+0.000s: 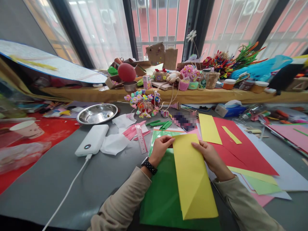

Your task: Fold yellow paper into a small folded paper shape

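A folded sheet of yellow paper (pixel 192 179) is held up between both of my hands, above a green sheet (pixel 160 192) on the table. My left hand (pixel 160 148) pinches its upper left corner between thumb and fingers. At the upper right edge, my right hand (pixel 211 157) grips the paper with the thumb on top and the fingers behind. A diagonal crease shows near the paper's lower end. Just beyond my hands lie green paper strips (pixel 161 124) and a phone-like object (pixel 184 121) that is partly blurred out. A pink ruler (pixel 141 138) rests left of my left hand.
A white power bank (pixel 92 141) with a cable lies at left, near a metal dish (pixel 97 114) and a paper cup (pixel 27 129). On the right are red paper (pixel 247 150) and other coloured sheets. Craft flowers (pixel 144 102) and jars fill the back and the sill.
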The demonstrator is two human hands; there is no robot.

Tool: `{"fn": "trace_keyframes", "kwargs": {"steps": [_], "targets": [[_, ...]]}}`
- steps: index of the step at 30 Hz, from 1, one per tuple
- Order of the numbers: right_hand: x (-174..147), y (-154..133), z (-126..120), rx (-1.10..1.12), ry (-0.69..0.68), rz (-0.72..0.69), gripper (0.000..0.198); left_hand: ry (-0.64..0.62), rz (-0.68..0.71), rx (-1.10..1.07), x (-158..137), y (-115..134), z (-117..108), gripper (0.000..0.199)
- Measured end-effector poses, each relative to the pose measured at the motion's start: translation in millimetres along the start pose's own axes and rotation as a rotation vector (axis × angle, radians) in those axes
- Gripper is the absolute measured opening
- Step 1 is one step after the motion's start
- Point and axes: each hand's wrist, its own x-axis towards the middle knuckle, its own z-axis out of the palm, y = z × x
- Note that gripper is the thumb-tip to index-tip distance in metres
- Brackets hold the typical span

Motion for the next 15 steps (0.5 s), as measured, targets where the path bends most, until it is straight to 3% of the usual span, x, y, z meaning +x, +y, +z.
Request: {"fn": "trace_keyframes", "kwargs": {"steps": [5,15], "targets": [[5.0,-3.3,-6.8,0.057,0.113,-0.035,0.019,-0.021,0.02,0.059,-0.8,0.4,0.6,0.023],[7.4,-0.3,-7.9,0.059,0.179,-0.112,0.019,-0.029,0.001,0.044,-0.1,-0.7,0.9,0.022]]}}
